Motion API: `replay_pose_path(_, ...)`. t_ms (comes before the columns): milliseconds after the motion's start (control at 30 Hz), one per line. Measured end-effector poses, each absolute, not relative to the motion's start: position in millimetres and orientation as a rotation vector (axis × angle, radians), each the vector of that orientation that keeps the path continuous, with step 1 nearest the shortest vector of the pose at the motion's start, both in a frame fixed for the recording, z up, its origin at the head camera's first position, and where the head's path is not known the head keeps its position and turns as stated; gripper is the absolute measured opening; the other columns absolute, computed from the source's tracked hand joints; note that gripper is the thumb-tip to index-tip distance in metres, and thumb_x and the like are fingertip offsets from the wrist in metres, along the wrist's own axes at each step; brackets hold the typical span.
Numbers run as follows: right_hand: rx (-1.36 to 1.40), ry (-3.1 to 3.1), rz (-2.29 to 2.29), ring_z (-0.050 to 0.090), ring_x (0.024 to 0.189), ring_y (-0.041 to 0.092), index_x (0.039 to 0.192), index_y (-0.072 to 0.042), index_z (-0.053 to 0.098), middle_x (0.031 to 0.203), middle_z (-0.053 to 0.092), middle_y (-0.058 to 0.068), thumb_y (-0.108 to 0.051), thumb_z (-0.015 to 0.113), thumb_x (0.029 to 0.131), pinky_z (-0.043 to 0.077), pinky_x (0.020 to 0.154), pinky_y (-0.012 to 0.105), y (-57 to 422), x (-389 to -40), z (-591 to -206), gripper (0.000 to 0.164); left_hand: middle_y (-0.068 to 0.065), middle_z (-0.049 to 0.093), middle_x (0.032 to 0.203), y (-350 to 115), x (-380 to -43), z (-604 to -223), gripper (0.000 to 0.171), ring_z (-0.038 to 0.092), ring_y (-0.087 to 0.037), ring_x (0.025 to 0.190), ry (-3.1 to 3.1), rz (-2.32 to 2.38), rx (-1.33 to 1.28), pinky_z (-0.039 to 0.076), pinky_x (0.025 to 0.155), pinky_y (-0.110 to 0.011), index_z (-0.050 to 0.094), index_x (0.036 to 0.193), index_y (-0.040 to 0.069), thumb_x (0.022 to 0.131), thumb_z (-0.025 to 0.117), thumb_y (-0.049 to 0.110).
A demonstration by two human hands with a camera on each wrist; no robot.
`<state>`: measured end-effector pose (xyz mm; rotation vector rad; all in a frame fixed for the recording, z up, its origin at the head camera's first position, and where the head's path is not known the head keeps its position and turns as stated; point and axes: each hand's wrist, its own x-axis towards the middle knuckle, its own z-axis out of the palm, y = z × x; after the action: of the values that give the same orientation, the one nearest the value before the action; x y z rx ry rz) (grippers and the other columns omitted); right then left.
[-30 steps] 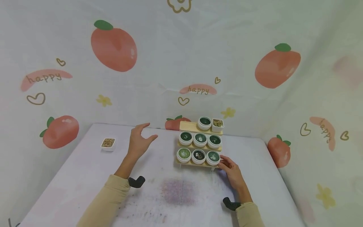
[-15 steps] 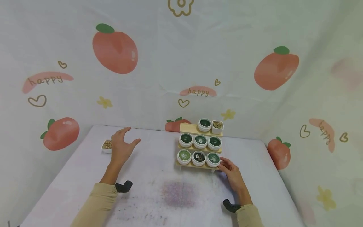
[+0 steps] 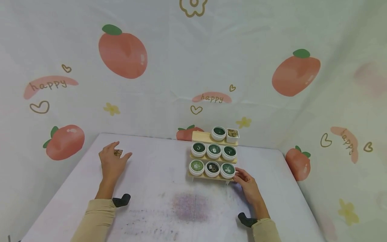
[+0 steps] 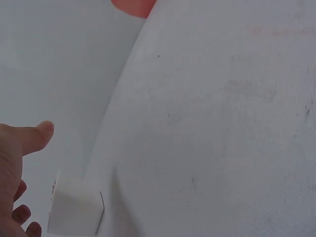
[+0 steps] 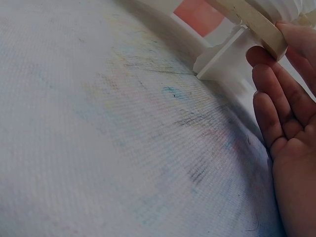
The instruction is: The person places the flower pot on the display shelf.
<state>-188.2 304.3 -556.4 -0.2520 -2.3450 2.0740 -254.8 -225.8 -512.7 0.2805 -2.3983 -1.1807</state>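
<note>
At the table's left, my left hand (image 3: 112, 163) reaches over a square white bowl (image 3: 118, 153) of brown dried bits, thumb and fingers spread apart. The left wrist view shows this bowl (image 4: 75, 207) just beyond the fingers, with a gap to the thumb (image 4: 39, 137). My right hand (image 3: 248, 187) pinches the right end of the lowest board of a three-tier wooden stand (image 3: 202, 135). In the right wrist view the thumb lies above the board's end (image 5: 271, 34) and the fingers below. Round white pots with green contents, such as this one (image 3: 227, 170), fill the two lower tiers.
On the top tier stand one round pot (image 3: 218, 133) and another square bowl (image 3: 232, 135) of dried bits, at its middle and right. Bare board shows at its left. A printed cloth wall (image 3: 163, 84) rises behind the white table (image 3: 160, 174).
My left hand has moved left from mid-table to the square bowl, its fingers staying spread. The right hand stays at the stand's lower right corner.
</note>
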Motion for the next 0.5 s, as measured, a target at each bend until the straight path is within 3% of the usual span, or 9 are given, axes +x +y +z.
replay_pose_path(300, -0.236, -2.327, 2.086, 0.066, 0.095, -0.002, 0.134, 0.000, 0.059, 0.098, 0.071, -0.018, -0.006, 0.069, 0.094, 0.053, 0.084, 0.015, 305.6, -187.8, -560.8, 0.041, -0.030, 0.036, 0.153, -239.5, -253.2, -530.4, 0.079, 0.032, -0.048, 0.137, -2.426, -1.257, 0.550, 0.032, 0.108, -0.060, 0.044, 0.151, 0.002, 0.084, 0.082, 0.018)
replay_pose_path(500, -0.223, -2.332, 2.073, 0.066, 0.096, -0.003, 0.135, 0.000, 0.059, 0.098, 0.071, -0.019, -0.008, 0.069, 0.095, 0.053, 0.084, 0.015, 306.0, -188.5, -560.2, 0.042, -0.034, 0.037, 0.148, -240.2, -254.4, -534.5, 0.083, 0.039, -0.048, 0.134, -2.390, -1.331, 0.613, 0.034, 0.112, -0.058, 0.039, 0.153, -0.001, 0.084, 0.081, 0.018)
